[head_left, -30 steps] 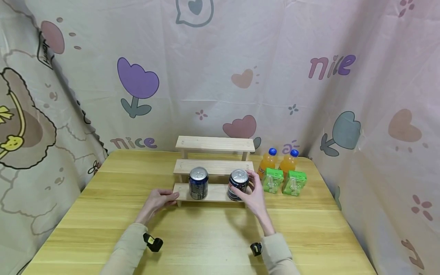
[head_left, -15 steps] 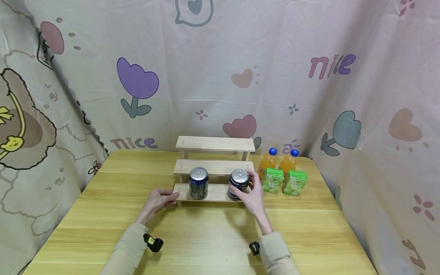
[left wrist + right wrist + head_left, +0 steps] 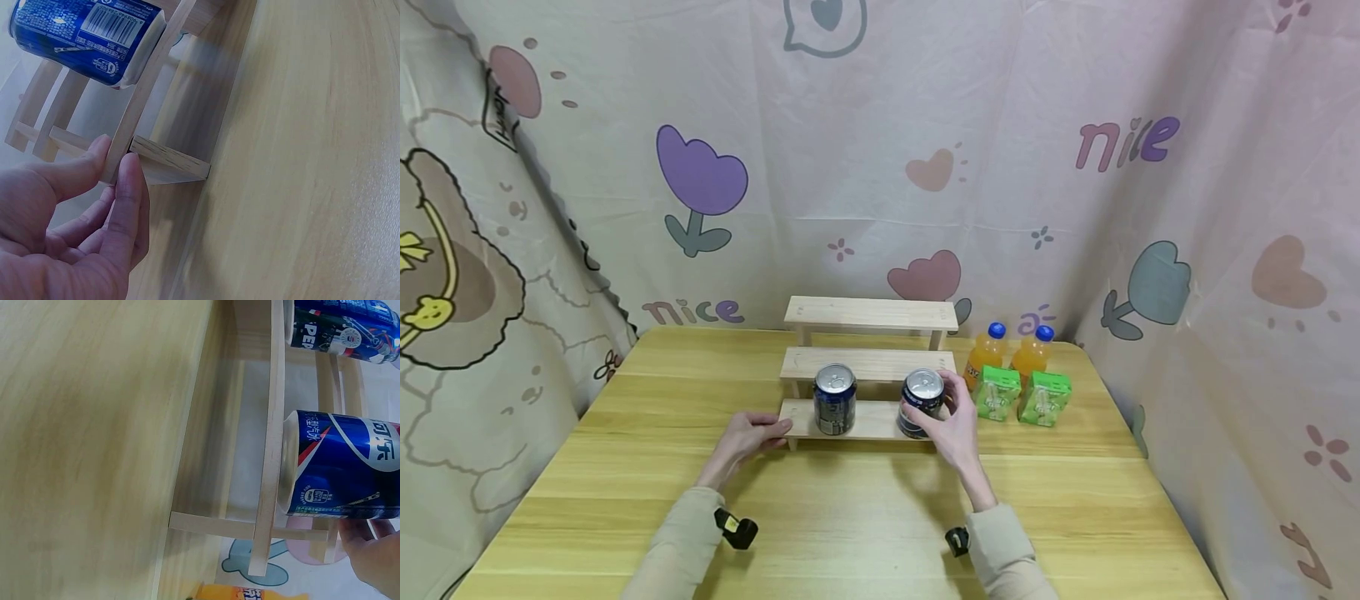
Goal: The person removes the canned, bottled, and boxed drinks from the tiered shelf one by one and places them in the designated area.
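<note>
A three-step wooden stand (image 3: 868, 364) is at the back of the table. Two dark blue soda cans stand upright on its lowest step: the left soda can (image 3: 833, 408) and the right soda can (image 3: 922, 385). My right hand (image 3: 957, 429) holds the right can around its side, with the thumb in front. In the right wrist view this blue soda can (image 3: 350, 469) has its base on or close to the step. My left hand (image 3: 741, 443) pinches the left end of the lowest step between thumb and fingers, plain in the left wrist view. Nearby shows the other soda can (image 3: 87, 37).
To the right of the stand are two orange drink bottles (image 3: 983, 354) with blue caps. In front of them sit two green drink cartons (image 3: 997, 393). A patterned curtain (image 3: 850, 167) hangs behind the wooden table (image 3: 850, 517).
The right can has turned slightly in my right hand, its printed side shifting. My left hand keeps its place on the step.
</note>
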Tool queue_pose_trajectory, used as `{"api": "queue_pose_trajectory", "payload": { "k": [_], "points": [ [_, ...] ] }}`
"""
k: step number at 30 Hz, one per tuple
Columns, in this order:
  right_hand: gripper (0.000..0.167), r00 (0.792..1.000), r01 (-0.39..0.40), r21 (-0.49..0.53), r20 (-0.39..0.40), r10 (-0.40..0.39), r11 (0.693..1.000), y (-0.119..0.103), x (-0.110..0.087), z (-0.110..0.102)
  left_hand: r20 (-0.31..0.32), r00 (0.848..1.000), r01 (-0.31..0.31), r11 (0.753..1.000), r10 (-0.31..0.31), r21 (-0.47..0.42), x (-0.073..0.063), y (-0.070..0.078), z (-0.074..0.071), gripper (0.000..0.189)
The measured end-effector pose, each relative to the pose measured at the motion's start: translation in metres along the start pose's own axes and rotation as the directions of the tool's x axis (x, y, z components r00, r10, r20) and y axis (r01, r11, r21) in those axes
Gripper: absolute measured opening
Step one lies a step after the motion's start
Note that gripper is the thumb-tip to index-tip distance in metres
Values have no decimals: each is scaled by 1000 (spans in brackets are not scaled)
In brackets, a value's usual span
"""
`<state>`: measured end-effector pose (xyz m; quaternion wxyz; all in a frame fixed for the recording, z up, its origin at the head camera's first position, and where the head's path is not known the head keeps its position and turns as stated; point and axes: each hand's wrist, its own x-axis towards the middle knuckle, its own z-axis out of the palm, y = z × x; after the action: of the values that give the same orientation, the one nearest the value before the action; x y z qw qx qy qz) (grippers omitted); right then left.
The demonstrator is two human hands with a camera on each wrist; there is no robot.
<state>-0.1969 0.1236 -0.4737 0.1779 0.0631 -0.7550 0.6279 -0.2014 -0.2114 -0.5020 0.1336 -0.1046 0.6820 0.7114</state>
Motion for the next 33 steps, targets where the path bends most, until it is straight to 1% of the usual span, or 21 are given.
{"api": "queue_pose_trajectory", "payload": {
  "k": [4, 7, 13, 22, 27, 33],
  "points": [
    [69, 1000, 3, 0, -1, -3, 1000, -1, 0, -1, 1, 1000, -5, 1000, 5, -4, 0, 0, 0, 45],
    [70, 1000, 2, -5, -4, -2, 1000, -3, 1, -2, -9, 1000, -2, 1000, 2, -2, 0, 0, 0, 45],
    [72, 1000, -5, -11, -9, 5, 1000, -7, 1, -8, -1, 1000, -7, 1000, 7, 5, 0, -2, 0, 46],
    [75, 999, -31, -11, -10, 31, 999, -11, 0, -19, -1, 1000, -2, 1000, 2, 4, 0, -1, 0, 46],
    [74, 999, -38, -7, -33, 37, 999, -10, 1, -27, 1, 1000, -5, 1000, 5, 1, -1, 0, 0, 49],
    [74, 999, -22, 23, -43, 23, 1000, -9, 3, -39, 4, 1000, -3, 1000, 3, -1, 0, -1, 0, 48]
  ]
}}
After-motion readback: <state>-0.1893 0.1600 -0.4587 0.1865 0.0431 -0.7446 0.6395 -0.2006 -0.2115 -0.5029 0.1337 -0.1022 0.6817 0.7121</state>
